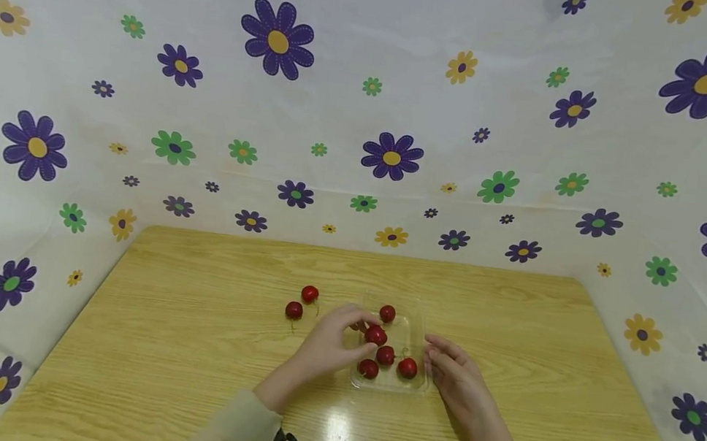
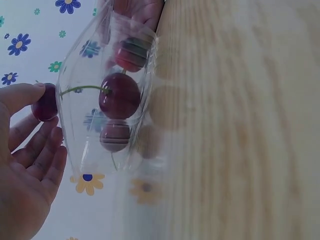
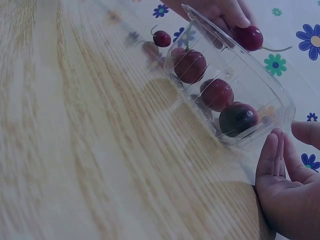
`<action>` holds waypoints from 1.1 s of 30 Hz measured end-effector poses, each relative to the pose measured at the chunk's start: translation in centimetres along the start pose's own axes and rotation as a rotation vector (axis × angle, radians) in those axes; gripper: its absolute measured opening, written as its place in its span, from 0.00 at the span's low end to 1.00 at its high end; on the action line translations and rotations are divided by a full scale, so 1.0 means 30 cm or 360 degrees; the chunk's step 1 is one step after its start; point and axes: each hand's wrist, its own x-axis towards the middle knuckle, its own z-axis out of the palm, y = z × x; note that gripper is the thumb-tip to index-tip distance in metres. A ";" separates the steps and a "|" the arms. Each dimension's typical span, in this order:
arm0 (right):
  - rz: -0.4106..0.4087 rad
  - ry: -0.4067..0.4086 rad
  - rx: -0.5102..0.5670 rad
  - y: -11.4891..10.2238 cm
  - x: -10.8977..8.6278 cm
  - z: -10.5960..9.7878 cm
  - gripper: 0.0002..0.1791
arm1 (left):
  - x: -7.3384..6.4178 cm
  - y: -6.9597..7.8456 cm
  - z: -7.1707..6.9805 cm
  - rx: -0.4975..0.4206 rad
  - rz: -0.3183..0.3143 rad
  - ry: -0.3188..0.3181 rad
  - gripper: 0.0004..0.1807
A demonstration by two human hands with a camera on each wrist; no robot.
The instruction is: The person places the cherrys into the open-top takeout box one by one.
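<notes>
My left hand [image 1: 332, 339] pinches a dark red cherry [image 1: 375, 336] between thumb and fingertips, over the left rim of a clear plastic box [image 1: 389, 385]. In the right wrist view, the stem of this pinched cherry [image 3: 248, 38] points away from the fingers. Several cherries [image 2: 119, 95] lie inside the box, one with a green stem reaching toward the wall. At the box's right side is my right hand [image 1: 456, 380], its fairly straight fingers [image 3: 270, 155] against the outer wall and its thumb close to the rim corner.
Two more cherries with stems, one behind [image 1: 310, 294] the other [image 1: 294, 310], lie on the wooden table [image 1: 192, 348] left of the box. A white cloth [image 1: 333, 115] printed with flowers hangs round the table's back and sides.
</notes>
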 end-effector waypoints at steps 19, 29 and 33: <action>-0.0008 -0.0008 -0.0013 -0.003 0.001 0.004 0.14 | 0.032 0.036 0.066 0.0161 -0.0018 -0.0082 0.18; -0.0007 -0.0020 -0.0002 -0.009 -0.005 0.001 0.15 | 0.034 0.047 0.082 0.0317 -0.0022 -0.0117 0.18; 0.0009 0.0008 -0.0004 -0.006 -0.002 0.003 0.15 | 0.036 0.048 0.086 0.0336 -0.0036 -0.0109 0.18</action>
